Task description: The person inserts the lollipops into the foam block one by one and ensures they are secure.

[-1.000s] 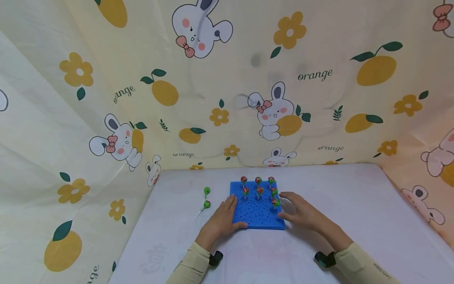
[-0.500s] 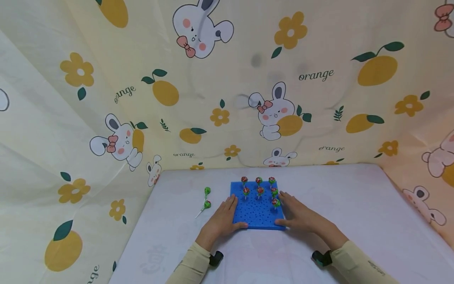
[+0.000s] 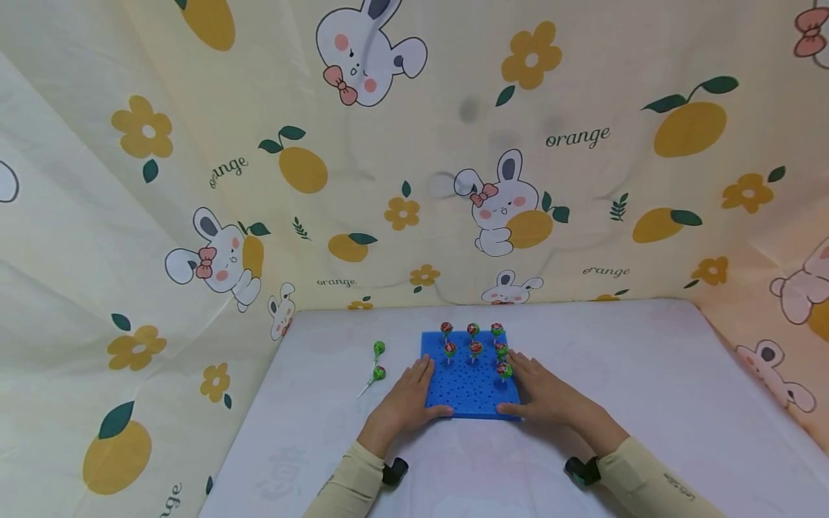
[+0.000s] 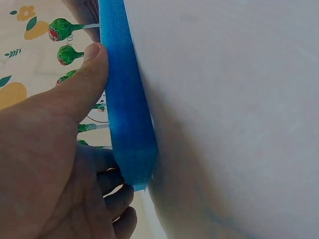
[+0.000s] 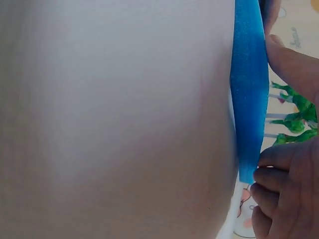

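A blue board [image 3: 469, 396] dotted with small holes lies on the table. Several lollipops [image 3: 476, 348] with green and red wrappers stand upright in it, in rows at the back and down the right side. My left hand [image 3: 404, 399] touches the board's left edge with its fingers, the thumb on the front left corner. On the opposite side my right hand [image 3: 550, 396] lies with fingers along the right edge and thumb over the front right corner. Both wrist views show the board's blue side [image 4: 129, 109] against the fingers; lollipop sticks [image 5: 275, 115] rise behind it.
Two more lollipops, one farther back [image 3: 378, 348] and one nearer [image 3: 378, 373], lie on the white tabletop [image 3: 311, 432] left of the board. A cloth [image 3: 388, 144] printed with rabbits and oranges hangs behind and at both sides.
My right hand has moved left against the board, its thumb coming from beside the edge onto the front right corner. The left hand and lollipops have stayed put.
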Demonstrator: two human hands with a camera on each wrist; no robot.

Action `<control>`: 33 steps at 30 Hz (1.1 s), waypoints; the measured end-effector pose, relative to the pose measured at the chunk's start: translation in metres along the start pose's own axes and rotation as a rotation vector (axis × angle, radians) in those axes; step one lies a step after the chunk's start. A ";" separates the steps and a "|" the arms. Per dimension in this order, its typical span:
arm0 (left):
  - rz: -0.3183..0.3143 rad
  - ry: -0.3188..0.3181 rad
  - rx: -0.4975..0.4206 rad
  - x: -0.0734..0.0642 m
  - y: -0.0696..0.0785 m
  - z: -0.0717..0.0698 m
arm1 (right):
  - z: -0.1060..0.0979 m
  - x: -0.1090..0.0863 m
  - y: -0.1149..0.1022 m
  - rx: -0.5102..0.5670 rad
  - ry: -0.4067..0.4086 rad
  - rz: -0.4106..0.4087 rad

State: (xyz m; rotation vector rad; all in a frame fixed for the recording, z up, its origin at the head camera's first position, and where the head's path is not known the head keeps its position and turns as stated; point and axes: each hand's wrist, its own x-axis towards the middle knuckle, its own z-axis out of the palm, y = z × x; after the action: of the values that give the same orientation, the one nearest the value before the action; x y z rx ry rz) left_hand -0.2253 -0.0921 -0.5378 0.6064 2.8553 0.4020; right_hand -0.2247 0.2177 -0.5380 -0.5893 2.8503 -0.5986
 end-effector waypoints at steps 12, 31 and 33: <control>0.000 -0.004 0.008 0.003 -0.005 -0.002 | 0.000 0.001 -0.001 -0.047 0.004 -0.014; -0.039 0.126 0.057 -0.003 -0.045 -0.022 | -0.001 -0.001 -0.003 -0.037 0.006 -0.022; -0.058 0.157 0.061 -0.004 -0.050 -0.024 | 0.000 0.000 -0.003 -0.039 0.002 -0.020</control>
State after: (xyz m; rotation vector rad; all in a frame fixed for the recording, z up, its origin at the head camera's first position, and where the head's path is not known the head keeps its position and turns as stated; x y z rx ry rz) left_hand -0.2456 -0.1427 -0.5296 0.5230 3.0371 0.3694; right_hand -0.2236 0.2157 -0.5365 -0.6239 2.8675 -0.5481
